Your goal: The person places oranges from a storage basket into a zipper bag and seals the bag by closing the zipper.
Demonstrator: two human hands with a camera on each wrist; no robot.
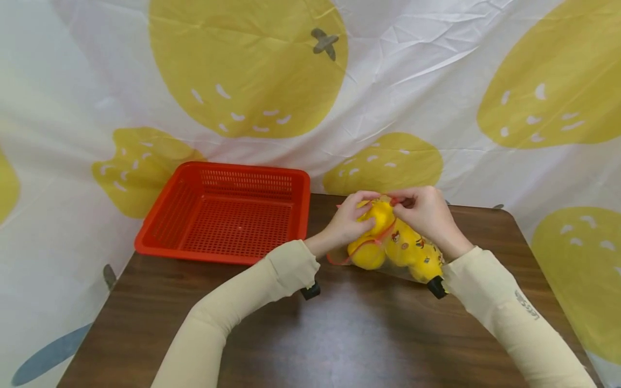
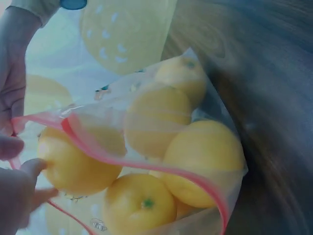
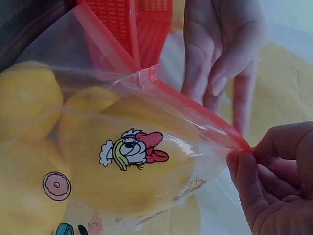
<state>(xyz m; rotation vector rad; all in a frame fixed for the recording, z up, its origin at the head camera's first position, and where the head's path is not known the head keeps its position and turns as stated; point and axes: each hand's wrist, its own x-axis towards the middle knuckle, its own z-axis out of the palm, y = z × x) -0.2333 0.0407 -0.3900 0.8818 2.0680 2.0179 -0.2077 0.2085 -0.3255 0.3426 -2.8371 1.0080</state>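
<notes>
Clear zip bag of yellow lemons lies on the brown desk, right of centre toward the far edge, just beside the red basket. Bag mouth, edged with a red strip, faces away from the person and is raised off the desk.

Right hand: fingers clenched in a pinch on the end of the red strip, thumb and forefinger pressed together over it. Clear in the right wrist view.

Left hand: at the other side of the bag mouth. Left wrist view shows fingers against a lemon near the opening with the strip passing between them; whether they actually pinch the strip cannot be told. Right wrist view shows this hand's fingers fairly straight, hanging behind the strip.

Bag holds several lemons, at least five in the left wrist view, one with a green stem end showing. Cartoon duck print and a small pink doughnut print on the plastic.

Basket stands at the left rear of the desk, perforated sides and bottom. White curtain with large yellow fruit shapes hangs behind the desk. Both arms in cream sleeves.
</notes>
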